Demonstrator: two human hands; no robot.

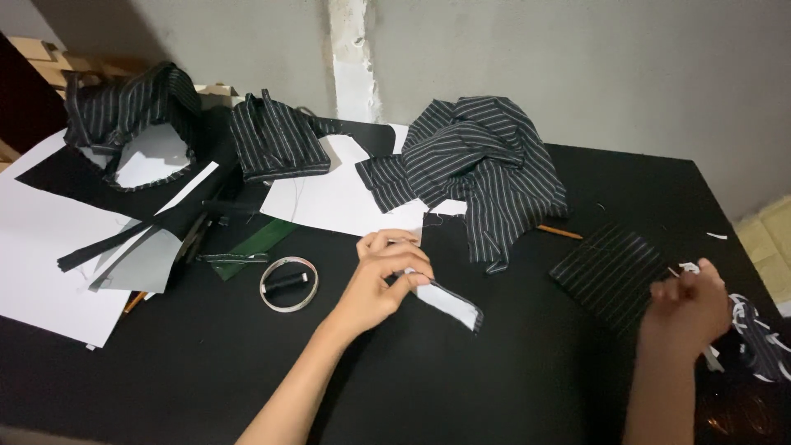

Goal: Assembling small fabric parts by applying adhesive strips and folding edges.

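– Far left of the tape ring (288, 308), what's lying there?

– White paper sheets (41, 264), and behind them a curved striped piece (132, 107). Just behind the ring sits a folded striped piece (276, 140).

– And right of the ring?

– My left hand (383, 280), just beside it, is closed in a pinch on the small fabric piece (451, 303). Thumb and fingertips grip one end, and the rest sticks out to the right, low over the black tabletop (494, 387).

– How does that piece look?

– It's a short strip with a white face and a dark edge folded round its far end. It's limp enough to droop a little from my grip.

– So which step is this?

– By my reading, I'm holding the strip up for handling, not laying it down. Any further move calls for a steady pinch, and probably my other hand, since the strip is small and floppy.

– Farther right of the ring?

– Behind is the big striped heap (486, 165), with a pencil (560, 232) at its edge. Then comes a flat striped square (610, 276).

– And your right hand (688, 309)?

– It's well to the right of the ring, fingers curled shut. I can't tell what it holds, if anything. A black-and-white thing (762, 342) lies just past it, too blurred to name.
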